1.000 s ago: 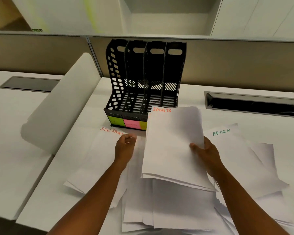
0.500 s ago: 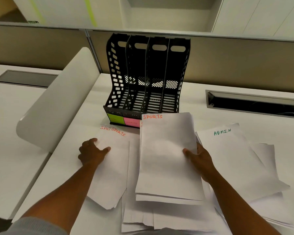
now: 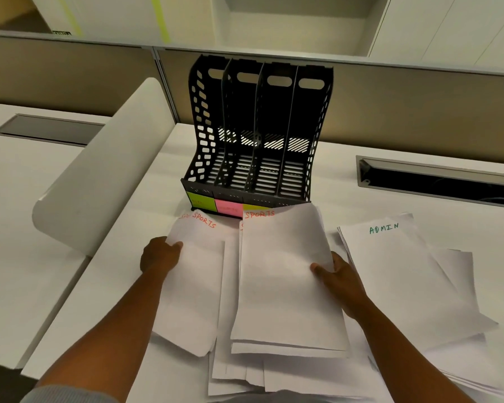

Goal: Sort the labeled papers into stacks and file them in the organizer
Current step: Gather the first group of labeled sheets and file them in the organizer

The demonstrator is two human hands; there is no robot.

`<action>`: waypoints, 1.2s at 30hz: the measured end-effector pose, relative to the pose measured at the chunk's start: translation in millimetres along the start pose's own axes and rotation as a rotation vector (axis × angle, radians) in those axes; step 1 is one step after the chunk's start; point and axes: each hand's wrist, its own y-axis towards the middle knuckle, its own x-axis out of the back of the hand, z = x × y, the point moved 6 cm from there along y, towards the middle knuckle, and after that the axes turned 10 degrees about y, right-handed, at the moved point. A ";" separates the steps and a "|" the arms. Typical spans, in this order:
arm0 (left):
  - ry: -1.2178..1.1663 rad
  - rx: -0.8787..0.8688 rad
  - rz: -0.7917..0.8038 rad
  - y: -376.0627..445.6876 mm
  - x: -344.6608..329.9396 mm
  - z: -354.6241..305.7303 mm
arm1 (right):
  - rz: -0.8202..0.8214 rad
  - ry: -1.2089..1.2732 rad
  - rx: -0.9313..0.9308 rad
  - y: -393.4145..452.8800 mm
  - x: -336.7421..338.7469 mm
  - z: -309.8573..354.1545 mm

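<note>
A black four-slot organizer (image 3: 259, 135) stands upright at the back of the desk, with green, pink and yellow sticky notes on its front lip; its slots hold nothing. My right hand (image 3: 336, 282) grips the right edge of a stack of white sheets marked SPORTS (image 3: 285, 280), thumb on top. My left hand (image 3: 160, 255) pinches the left edge of a few lifted sheets, also marked SPORTS (image 3: 195, 286), beside that stack. An ADMIN pile (image 3: 396, 274) lies to the right. More loose sheets (image 3: 245, 370) lie underneath, nearer me.
A white curved desk divider (image 3: 99, 181) rises on the left. A dark cable slot (image 3: 440, 181) is set in the desk at the right, and a grey lid (image 3: 47, 130) at the left. A beige partition wall (image 3: 419, 112) runs behind the organizer.
My left hand moved from the middle to the left SPORTS sheets, took their edge and lifted them. The right hand's stack came down and a little toward me.
</note>
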 end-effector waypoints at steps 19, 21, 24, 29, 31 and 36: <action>-0.740 -0.313 0.479 7.5 127.9 -35.2 | 0.019 0.049 -0.042 1.6 -5.0 -14.0; -0.814 -0.340 0.600 -19.0 115.6 -60.3 | 0.012 0.060 -0.047 0.9 -6.0 -13.9; -0.831 -0.259 0.746 -43.9 80.2 -79.9 | 0.017 0.077 -0.052 -1.9 -7.4 -11.3; -0.731 -0.200 0.726 -56.6 11.4 -88.4 | 0.037 0.135 -0.084 -6.8 -6.8 -7.9; -0.734 -0.160 0.682 -64.1 -14.3 -90.0 | 0.045 0.182 -0.098 -6.9 -7.4 -8.7; -0.624 -0.108 0.484 -82.4 -53.7 -90.6 | 0.053 0.347 -0.163 -13.7 -8.3 -4.8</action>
